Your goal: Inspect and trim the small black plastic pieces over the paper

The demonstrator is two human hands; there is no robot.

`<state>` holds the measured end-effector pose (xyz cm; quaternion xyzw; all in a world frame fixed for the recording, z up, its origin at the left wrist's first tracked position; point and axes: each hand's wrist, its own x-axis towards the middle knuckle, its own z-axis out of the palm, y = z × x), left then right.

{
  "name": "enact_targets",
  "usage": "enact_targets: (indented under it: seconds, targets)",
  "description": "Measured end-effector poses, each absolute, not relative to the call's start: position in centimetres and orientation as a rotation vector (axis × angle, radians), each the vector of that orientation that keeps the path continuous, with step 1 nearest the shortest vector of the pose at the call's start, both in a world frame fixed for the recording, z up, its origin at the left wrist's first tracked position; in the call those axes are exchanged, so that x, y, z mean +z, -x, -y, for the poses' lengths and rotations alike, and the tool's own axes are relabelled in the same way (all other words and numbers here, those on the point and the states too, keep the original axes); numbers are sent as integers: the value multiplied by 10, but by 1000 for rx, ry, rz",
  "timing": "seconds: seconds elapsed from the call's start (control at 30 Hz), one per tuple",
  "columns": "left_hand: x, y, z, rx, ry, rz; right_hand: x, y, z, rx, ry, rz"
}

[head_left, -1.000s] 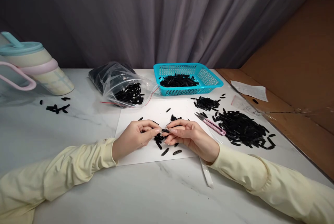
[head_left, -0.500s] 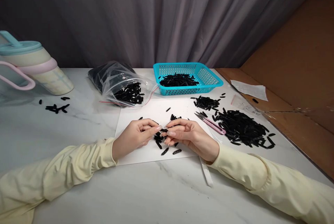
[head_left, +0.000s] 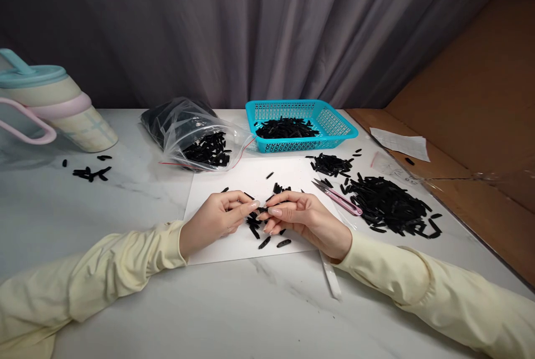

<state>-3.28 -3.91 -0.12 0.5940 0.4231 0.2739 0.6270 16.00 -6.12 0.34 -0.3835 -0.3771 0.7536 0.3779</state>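
Over a white sheet [head_left: 209, 247] my left hand [head_left: 219, 214] and my right hand [head_left: 307, 217] meet, fingertips pinched on a small black piece [head_left: 262, 209] between them. Several loose black pieces [head_left: 254, 229] lie on the sheet below and behind my fingers, partly hidden by them. Pink snips [head_left: 343, 202] rest just to the right of my right hand, beside a large heap of black pieces [head_left: 388, 205]. Behind it is a smaller heap [head_left: 331, 164].
A blue basket [head_left: 309, 144] and an open plastic bag [head_left: 179, 125], both holding black pieces, stand at the back. A tumbler [head_left: 75, 113] and a few pieces [head_left: 92, 174] are at left. Cardboard [head_left: 472, 125] borders the right, with a paper slip [head_left: 399, 143].
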Motion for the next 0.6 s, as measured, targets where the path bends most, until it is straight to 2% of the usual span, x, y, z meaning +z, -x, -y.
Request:
enact_targets:
  seconds: [0.6]
  targets:
    - [-3, 36, 40, 659, -1403, -934, 1, -161, 59, 1917, 981, 957]
